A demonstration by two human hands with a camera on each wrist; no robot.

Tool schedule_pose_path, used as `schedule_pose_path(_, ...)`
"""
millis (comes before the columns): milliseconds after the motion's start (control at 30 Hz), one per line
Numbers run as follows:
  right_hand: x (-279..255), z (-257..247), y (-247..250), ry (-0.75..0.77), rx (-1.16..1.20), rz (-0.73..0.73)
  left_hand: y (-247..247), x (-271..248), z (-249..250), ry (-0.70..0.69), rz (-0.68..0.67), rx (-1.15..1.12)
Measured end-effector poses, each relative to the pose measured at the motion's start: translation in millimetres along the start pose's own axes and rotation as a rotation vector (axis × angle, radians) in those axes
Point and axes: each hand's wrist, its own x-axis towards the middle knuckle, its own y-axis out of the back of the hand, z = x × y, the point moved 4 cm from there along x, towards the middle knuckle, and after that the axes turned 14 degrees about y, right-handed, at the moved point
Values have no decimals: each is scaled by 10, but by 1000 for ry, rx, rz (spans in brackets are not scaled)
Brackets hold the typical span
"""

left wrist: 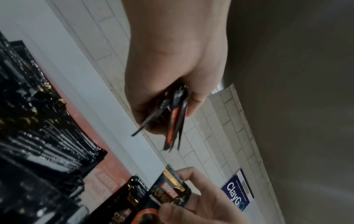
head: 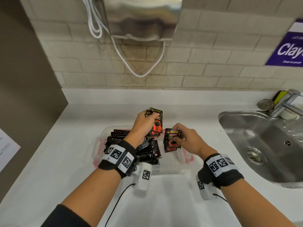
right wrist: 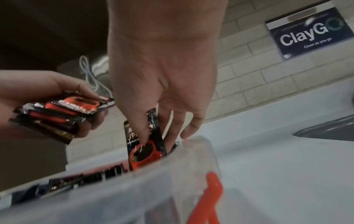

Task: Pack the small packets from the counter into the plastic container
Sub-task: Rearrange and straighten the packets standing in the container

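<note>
At the centre of the head view, a clear plastic container (head: pixel 180 166) with red latches was seen on the white counter (head: pixel 68 161), its left part filled with rows of black coffee sachets (head: pixel 147 151) stood on edge. Just above the container's far rim, a small bundle of black-and-orange sachets (head: pixel 156 124) was gripped in the left hand (head: pixel 141 123), thumb and fingers curled round it; in the left wrist view (left wrist: pixel 175 119) the bundle was seen edge-on between thumb and fingers. To the right of centre, a few more sachets (head: pixel 172 142) were pinched upright by the right hand (head: pixel 188 141) at the container's right end, their lower edges inside the wall, as shown in the right wrist view (right wrist: pixel 145 145). At the right edge of the frame a steel sink (head: pixel 255 141) with a tap (head: pixel 285 104) was set into the counter. A blue "ClayGo" sign (head: pixel 288 49) was fixed to the tiled wall at upper right, and a metal dispenser (head: pixel 142 18) with a looped white cable (head: pixel 141 74) was mounted at top centre.
</note>
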Motion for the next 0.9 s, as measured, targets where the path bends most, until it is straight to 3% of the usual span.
schedule_pose_path(133,9,75,-80,44,-235,4,-64,33,-69,12,-35,151)
schedule_pose_path(333,29,158,-130,13,-372,-46,-163,67,-175,68,-78,406)
schedule_pose_path(433,24,169,-152,8,-376,-40,-251,87,-222,63,-101,502)
schedule_pose_path(767,-25,230,-104,-9,-220,-31,-550,185,-316,22,4,729)
schedule_pose_path(900,-29,172,-76,58,-160,7,-633,188,-355,-9,45,773)
